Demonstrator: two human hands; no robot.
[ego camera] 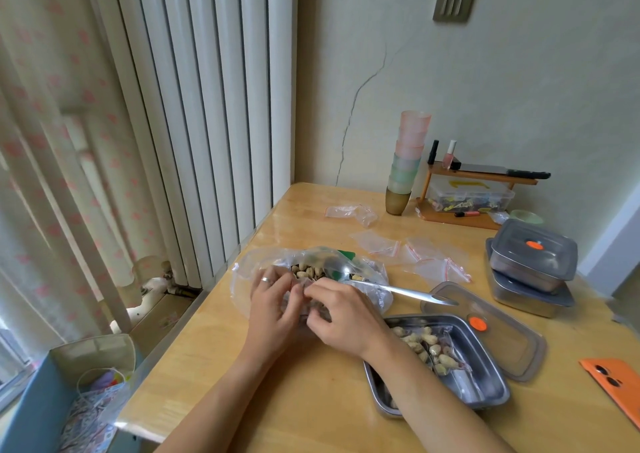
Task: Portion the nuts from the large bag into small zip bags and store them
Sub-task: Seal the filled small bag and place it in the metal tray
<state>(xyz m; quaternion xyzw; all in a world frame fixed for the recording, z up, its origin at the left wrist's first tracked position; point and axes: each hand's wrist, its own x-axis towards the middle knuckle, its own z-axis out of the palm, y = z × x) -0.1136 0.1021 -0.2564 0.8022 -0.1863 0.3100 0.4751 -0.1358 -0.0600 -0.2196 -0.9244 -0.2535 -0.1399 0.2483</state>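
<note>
A large clear bag of nuts [308, 270] lies open on the wooden table [277, 383], with a metal spoon [398, 290] resting in its mouth. Just in front of it, my left hand [272, 309] and my right hand [341, 317] both pinch the top edge of a small zip bag [304, 291] filled with nuts; the hands hide most of it. To the right, an open steel tray [485, 383] holds a filled zip bag of nuts [429, 348]. Several empty small zip bags [408, 250] lie behind on the table.
A lid with an orange dot [502, 335] leans on the tray's far side. Two lidded steel boxes [533, 265] are stacked at right. An orange phone [616, 387] lies at the right edge. Stacked cups [408, 161] and a small wooden shelf [474, 193] stand by the wall.
</note>
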